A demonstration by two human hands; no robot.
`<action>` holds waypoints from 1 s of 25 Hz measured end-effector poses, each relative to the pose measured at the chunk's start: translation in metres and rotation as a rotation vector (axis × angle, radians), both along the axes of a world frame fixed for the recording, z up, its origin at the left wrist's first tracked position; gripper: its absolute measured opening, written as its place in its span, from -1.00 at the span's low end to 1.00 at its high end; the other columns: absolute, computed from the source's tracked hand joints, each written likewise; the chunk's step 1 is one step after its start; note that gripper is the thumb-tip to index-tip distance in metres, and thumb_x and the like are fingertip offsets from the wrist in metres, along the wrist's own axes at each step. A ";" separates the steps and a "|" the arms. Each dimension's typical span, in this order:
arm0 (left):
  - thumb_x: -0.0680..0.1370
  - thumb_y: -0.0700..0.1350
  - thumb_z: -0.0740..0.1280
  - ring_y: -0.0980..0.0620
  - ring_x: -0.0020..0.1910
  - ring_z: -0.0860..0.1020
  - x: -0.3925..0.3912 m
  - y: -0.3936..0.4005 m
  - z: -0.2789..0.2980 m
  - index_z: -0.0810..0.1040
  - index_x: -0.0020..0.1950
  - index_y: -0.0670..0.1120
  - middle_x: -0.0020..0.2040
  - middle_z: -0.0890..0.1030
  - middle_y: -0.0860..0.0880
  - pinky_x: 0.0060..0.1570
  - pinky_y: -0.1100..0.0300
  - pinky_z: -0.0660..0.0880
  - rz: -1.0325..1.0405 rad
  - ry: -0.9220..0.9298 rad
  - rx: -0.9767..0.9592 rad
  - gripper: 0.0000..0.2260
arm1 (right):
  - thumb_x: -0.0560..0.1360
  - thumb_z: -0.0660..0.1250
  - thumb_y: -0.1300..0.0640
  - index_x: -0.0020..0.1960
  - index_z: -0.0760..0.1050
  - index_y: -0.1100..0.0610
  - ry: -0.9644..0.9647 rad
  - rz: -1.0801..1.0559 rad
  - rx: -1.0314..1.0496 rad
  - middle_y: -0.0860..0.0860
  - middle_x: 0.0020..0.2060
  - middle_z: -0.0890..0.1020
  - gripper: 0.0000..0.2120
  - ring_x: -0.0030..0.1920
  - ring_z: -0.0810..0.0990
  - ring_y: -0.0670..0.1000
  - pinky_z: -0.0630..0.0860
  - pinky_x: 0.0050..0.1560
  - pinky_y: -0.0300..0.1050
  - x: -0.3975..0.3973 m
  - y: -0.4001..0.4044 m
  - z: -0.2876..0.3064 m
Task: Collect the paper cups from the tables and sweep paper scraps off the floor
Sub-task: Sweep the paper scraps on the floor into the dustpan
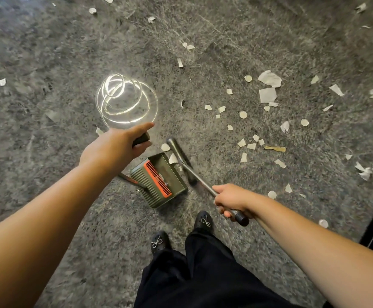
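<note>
I am seeing right hand (232, 202) gripping broom handle (201, 182), left hand (116, 145) gripping dustpan (158, 181) handle; paper scraps (267, 94) lying ahead-right, nearer broom side.

1. White paper scraps (267, 94), torn and crumpled, some round, lay scattered over the grey stone floor (47, 107), thickest to the right.
2. A green dustpan (158, 181) with an orange comb strip sat tilted on the floor.
3. The broom (181, 155), metal-handled, slanted just beside the dustpan, scraps at its head.
</note>
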State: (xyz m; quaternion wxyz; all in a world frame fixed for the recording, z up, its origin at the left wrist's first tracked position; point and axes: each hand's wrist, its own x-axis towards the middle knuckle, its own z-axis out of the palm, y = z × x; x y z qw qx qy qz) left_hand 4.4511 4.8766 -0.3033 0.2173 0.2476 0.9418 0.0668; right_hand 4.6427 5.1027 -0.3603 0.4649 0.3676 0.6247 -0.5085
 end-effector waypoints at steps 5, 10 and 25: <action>0.56 0.22 0.21 -0.09 -0.22 0.56 0.019 -0.034 -0.001 0.19 0.43 0.41 -0.14 0.43 0.05 -0.35 0.09 0.52 -0.012 -0.002 0.036 -0.55 | 0.51 0.08 0.33 0.40 0.34 0.05 0.006 0.056 -0.078 0.06 -0.39 0.45 -0.51 -0.60 0.38 -0.08 0.34 -0.56 -0.30 0.018 -0.044 0.020; 0.56 0.19 0.24 -0.09 -0.20 0.59 0.043 -0.061 0.000 0.23 0.43 0.39 -0.08 0.59 -0.02 -0.31 0.05 0.56 0.000 -0.032 0.099 -0.56 | 0.53 0.07 0.35 0.46 0.27 -0.02 0.013 -0.023 -0.054 0.03 -0.44 0.44 -0.44 -0.63 0.37 -0.09 0.31 -0.61 -0.33 0.034 -0.065 0.036; 0.52 0.16 0.33 0.16 -0.35 0.50 0.079 -0.188 0.026 0.24 0.36 0.47 -0.16 0.55 0.04 -0.43 0.22 0.40 0.148 0.003 0.213 -0.53 | 0.54 0.12 0.38 0.43 0.28 0.20 0.098 -0.231 0.049 0.08 -0.39 0.41 -0.53 -0.66 0.37 -0.12 0.29 -0.63 -0.35 0.068 -0.121 0.061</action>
